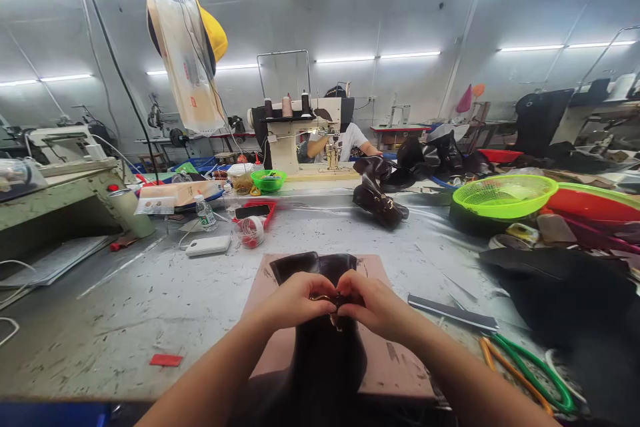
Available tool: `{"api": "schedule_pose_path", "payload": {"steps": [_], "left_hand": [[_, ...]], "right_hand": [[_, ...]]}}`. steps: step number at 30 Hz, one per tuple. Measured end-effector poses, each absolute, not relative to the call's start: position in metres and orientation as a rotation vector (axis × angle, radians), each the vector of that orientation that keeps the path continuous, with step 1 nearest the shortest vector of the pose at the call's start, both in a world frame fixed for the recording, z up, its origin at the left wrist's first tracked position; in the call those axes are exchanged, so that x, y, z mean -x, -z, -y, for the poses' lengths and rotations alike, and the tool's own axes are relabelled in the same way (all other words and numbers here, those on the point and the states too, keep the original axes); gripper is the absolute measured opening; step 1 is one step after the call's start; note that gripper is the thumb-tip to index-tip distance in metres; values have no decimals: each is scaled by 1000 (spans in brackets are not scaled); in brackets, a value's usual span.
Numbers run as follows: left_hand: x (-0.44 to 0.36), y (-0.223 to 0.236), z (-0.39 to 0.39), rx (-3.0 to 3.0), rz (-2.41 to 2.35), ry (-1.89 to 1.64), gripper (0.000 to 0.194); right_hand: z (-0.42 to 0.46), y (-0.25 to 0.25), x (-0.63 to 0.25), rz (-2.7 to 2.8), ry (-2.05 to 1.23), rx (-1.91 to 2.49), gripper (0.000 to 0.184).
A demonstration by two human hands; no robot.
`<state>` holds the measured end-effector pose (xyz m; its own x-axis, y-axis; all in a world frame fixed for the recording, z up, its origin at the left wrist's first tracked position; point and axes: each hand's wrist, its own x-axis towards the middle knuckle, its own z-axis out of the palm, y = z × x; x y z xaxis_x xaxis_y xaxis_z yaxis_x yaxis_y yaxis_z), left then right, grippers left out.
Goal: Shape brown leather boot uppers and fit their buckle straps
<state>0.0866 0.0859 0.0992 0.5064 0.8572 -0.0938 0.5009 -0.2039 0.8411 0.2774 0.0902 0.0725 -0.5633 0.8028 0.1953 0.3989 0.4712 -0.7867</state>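
Observation:
A dark leather boot upper [327, 360] lies across a pinkish board [395, 363] in front of me. Over its middle, my left hand [303, 300] is closed in a pinch on a gold-coloured buckle [336, 322], partly covered by the fingers. Close against it, my right hand [373, 303] pinches a short dark strap [344, 299] at the buckle. The fingertips of both hands nearly touch, so how the strap runs through the buckle is hidden.
Green-handled scissors [537, 373] and a dark strip [453, 312] lie to the right, near black material [565, 313] and a green basket [505, 195]. Another buckled leather piece [380, 197] sits ahead. A white power bank [209, 245] and bottle [205, 213] stand left. A person works behind a sewing machine [285, 147].

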Motion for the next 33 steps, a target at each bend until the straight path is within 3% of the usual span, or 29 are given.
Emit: {"api": "schedule_pose_path", "payload": {"steps": [8, 15, 28, 33], "left_hand": [[-89, -101, -87, -1850, -1152, -544, 12], [-88, -105, -86, -1929, -1182, -456, 20], [-87, -108, -91, -1829, -1274, -391, 21], [-85, -109, -93, -1835, -1199, -355, 20]], "right_hand": [[-94, -68, -283, 2174, -1093, 907, 13], [-92, -62, -276, 1877, -1349, 835, 16], [-88, -69, -273, 1785, -1441, 755, 28], [-87, -68, -271, 1805, -1393, 806, 20]]}}
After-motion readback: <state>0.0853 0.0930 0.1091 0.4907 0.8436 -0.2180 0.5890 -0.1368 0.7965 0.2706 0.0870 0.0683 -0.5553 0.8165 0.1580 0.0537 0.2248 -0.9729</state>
